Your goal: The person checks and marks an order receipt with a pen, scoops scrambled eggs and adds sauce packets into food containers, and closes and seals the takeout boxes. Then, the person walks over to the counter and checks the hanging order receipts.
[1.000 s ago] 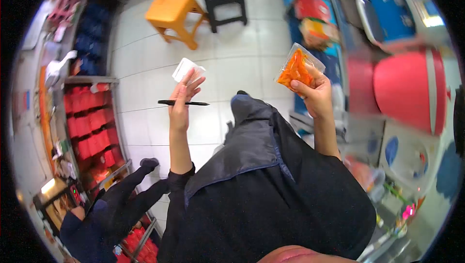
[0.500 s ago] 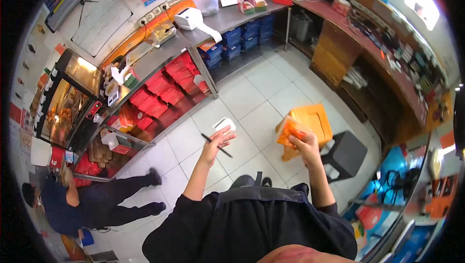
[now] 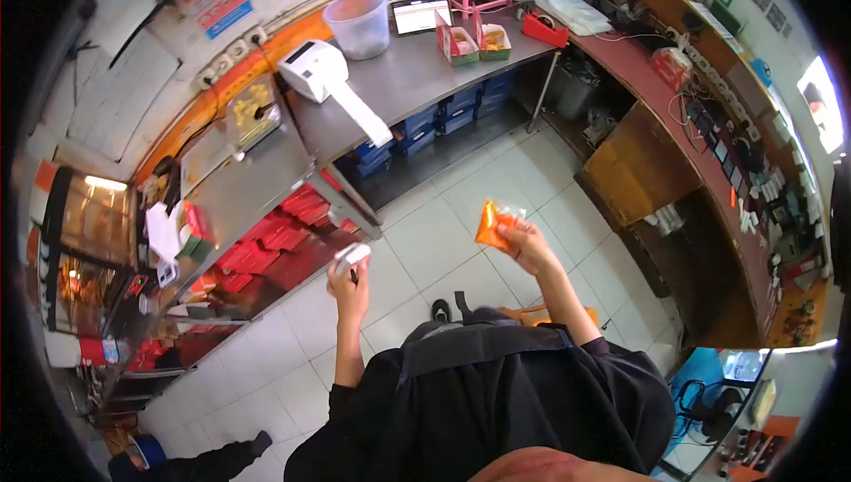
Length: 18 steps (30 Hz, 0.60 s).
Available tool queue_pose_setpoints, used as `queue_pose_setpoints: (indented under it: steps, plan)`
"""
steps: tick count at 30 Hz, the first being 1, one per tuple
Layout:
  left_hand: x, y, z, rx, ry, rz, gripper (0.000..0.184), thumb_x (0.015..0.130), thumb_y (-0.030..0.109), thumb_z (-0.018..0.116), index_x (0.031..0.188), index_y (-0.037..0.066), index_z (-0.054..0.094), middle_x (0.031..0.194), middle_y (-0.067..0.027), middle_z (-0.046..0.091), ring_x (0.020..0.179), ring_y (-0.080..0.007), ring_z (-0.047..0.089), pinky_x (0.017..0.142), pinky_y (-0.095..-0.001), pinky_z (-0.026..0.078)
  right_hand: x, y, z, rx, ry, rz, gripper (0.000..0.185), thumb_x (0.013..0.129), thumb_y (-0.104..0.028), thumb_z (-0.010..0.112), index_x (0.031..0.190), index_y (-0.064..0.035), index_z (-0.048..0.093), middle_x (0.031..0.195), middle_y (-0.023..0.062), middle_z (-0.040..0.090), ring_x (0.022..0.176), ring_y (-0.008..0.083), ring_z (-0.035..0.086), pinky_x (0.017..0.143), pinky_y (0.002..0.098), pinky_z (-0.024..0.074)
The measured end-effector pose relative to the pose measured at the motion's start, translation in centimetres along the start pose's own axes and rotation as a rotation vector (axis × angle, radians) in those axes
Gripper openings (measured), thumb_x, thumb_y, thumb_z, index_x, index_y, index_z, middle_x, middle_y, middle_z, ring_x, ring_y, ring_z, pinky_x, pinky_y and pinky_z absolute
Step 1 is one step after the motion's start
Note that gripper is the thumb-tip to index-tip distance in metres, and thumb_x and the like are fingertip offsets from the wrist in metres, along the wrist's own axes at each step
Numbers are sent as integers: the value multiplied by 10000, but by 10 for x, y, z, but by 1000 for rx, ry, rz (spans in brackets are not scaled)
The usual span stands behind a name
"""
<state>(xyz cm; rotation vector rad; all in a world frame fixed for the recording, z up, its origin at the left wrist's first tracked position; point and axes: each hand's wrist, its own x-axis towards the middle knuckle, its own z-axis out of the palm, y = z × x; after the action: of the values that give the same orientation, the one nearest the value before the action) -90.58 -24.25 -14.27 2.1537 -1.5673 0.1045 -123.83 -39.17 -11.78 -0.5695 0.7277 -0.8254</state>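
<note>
My left hand (image 3: 346, 287) is closed around a small white object (image 3: 353, 257), perhaps a pad or a stack of paper; its exact kind does not show. A black pen (image 3: 355, 276) is held in the same hand, partly hidden by the fingers. My right hand (image 3: 530, 248) grips an orange packet (image 3: 490, 223) with a clear plastic edge. Both hands are raised over the tiled floor, apart from each other. Ahead on the metal counter (image 3: 408, 74) stands a white label printer (image 3: 312, 70) with a long paper strip (image 3: 359, 114) hanging out.
A clear bucket (image 3: 357, 28), a tablet (image 3: 422, 15) and two open food boxes (image 3: 460, 45) stand on the counter. Red boxes (image 3: 257, 251) fill the shelf at left, near a lit food warmer (image 3: 89, 225). Another person's leg (image 3: 213, 462) shows at lower left. An orange stool (image 3: 541, 313) is partly hidden.
My view has moved closer to the counter and printer. My left fingers, spread before, are now wrapped round the white object and pen. The orange packet stays in my right hand.
</note>
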Motion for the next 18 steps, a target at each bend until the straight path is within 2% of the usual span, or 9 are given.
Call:
queue_pose_setpoints:
  steps: [2,4,6,8,10,12,14,15,18]
  plan:
    - [82,38,13,-693,-156,-58,317,967,255,429,1081,62,653,1033,-128,644,970,-282,586,847,-341,444,59,-47,-35,-23,191,19,332,852,-50,608,1166,38,545,1031,109,630,887,184,639,787,312,546]
    - [150,70,51,-1026,-207,-167,383,985,267,402,1113,-27,611,1080,-106,629,993,-177,589,852,-283,452,122,-98,-71,-214,221,-144,362,827,-18,614,1179,19,539,1025,112,631,853,204,647,748,328,560]
    - [215,98,91,-1250,-332,-278,393,981,266,408,1140,-43,592,1110,-99,616,1001,-160,589,850,-281,462,194,-160,-107,-397,286,-280,382,803,15,618,1176,5,537,1028,116,630,848,224,647,710,350,567]
    - [279,140,117,-1444,-407,-339,385,974,266,419,1175,-20,581,1126,-97,608,1005,-153,590,831,-272,472,283,-225,-143,-387,345,-391,397,788,35,626,1173,6,534,1030,128,631,863,228,642,708,361,567]
    - [338,185,142,-1542,-368,-316,389,958,253,439,1203,-24,558,1163,-99,597,1021,-158,583,822,-276,479,375,-289,-173,-371,302,-554,408,776,39,639,1168,-1,535,1027,124,633,870,221,640,711,353,563]
    - [387,221,166,-1612,-384,-310,394,950,247,446,1209,-30,551,1192,-100,587,1018,-163,585,807,-284,481,471,-342,-207,-290,253,-591,425,773,44,641,1178,-5,523,1027,116,633,868,216,639,718,337,556]
    - [428,256,173,-1599,-356,-303,394,943,229,446,1220,-34,540,1208,-97,581,1007,-166,589,792,-279,484,550,-371,-239,-356,257,-519,457,774,-29,677,1195,-3,501,1046,108,629,897,203,633,716,335,546]
    - [447,267,183,-1654,-372,-288,385,926,178,429,1231,-34,531,1207,-95,581,1010,-166,588,783,-279,491,591,-381,-274,-479,409,-193,533,756,-120,714,1206,29,470,1089,133,611,960,268,610,783,384,513]
    - [495,297,189,-1593,-405,-276,455,847,113,406,1266,-39,493,1195,-136,579,1007,-179,598,803,-290,499,611,-343,-311,-1515,442,-606,741,758,-272,725,1306,60,352,1304,244,444,1173,379,468,916,436,433]
